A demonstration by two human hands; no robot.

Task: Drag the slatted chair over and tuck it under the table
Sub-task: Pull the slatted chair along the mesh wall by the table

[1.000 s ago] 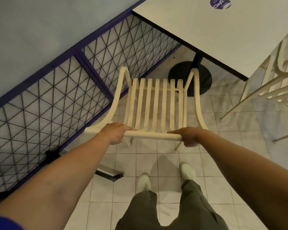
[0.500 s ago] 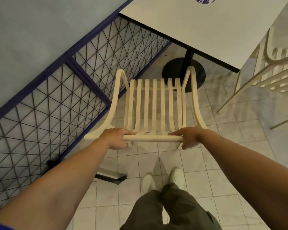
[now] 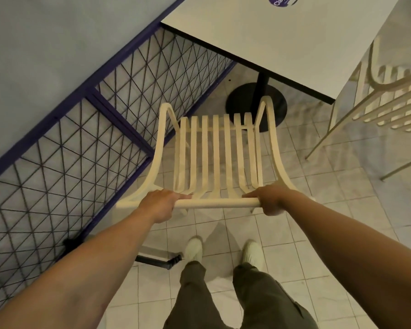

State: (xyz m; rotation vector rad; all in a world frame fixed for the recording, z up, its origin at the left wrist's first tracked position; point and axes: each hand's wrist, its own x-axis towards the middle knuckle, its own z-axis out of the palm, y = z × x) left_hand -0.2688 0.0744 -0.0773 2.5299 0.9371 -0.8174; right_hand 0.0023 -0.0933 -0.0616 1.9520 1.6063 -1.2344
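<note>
Tiled floor [image 3: 342,210]: pale square tiles, running under and around the table [image 3: 294,43].
Mesh railing [image 3: 81,150]: purple frame, dark diagonal wire, left of the table, running from the table's left corner back toward the camera.
Table: white square top with dark edge, on a black post with a round base [image 3: 240,103].
Slatted chair [image 3: 215,157]: cream, on the near side of the table, seat pointing at it. Front ends of the arms sit just short of the table's near edge, over the base as seen from above. Not tucked under.
Second chair [image 3: 394,108]: same cream slatted type, right of the table, near its right edge.
Left hand [image 3: 160,203]: fingers wrapped over the chair's top rail [image 3: 214,204], left end.
Right hand [image 3: 271,200]: gripping the same rail, right end.
Shoes [image 3: 193,249]: pale pair, on the near side of the table, behind the chair.
Sticker [image 3: 282,0]: purple, round, at the table's far edge, cut off by the frame.
</note>
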